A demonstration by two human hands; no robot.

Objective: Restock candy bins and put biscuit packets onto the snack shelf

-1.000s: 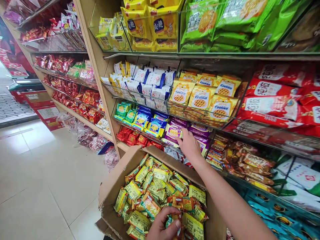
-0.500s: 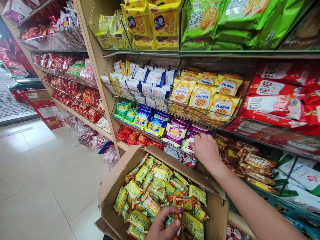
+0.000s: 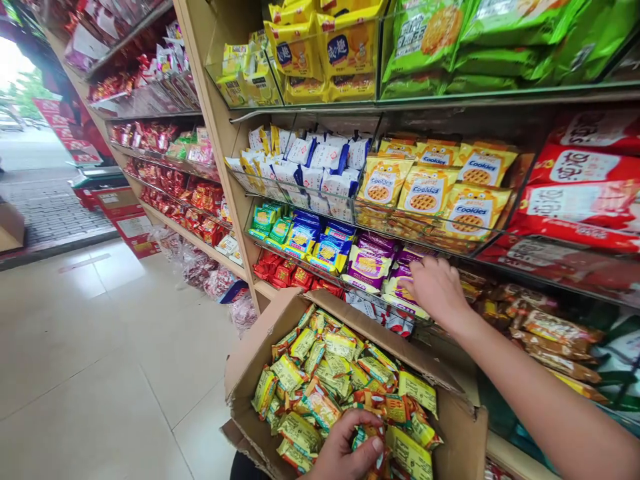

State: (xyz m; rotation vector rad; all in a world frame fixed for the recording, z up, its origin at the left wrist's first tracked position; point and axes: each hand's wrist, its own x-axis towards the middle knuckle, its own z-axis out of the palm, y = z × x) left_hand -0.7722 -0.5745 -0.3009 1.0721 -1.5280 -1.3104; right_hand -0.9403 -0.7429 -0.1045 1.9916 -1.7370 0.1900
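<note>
My left hand (image 3: 350, 450) is low over an open cardboard box (image 3: 255, 340), its thumb and fingers curled around a small snack packet (image 3: 361, 437) with orange and teal on the wrapper. Beneath and around it, the box holds a heap of small yellow, orange and green wrapped snack packets (image 3: 335, 363). My right hand (image 3: 443, 293) reaches to a low shelf, fingers bent and closed on a purple and cream biscuit packet (image 3: 403, 287). Its fingertips are partly hidden. Just left of that hand stands another purple biscuit packet (image 3: 367, 263).
Yellow cookie packets (image 3: 425, 190) fill the shelf above, behind a clear front panel (image 3: 310, 197). Blue and yellow packets (image 3: 330, 247) are left of the purple ones. Brown-wrapped bars (image 3: 555, 333) lie to the right. Plastic bags (image 3: 200, 267) sit on the tiled floor (image 3: 115, 373).
The view has swung left, so shelves and box appear shifted to the right. Both hands keep nearly the same places against the box and the purple packets.
</note>
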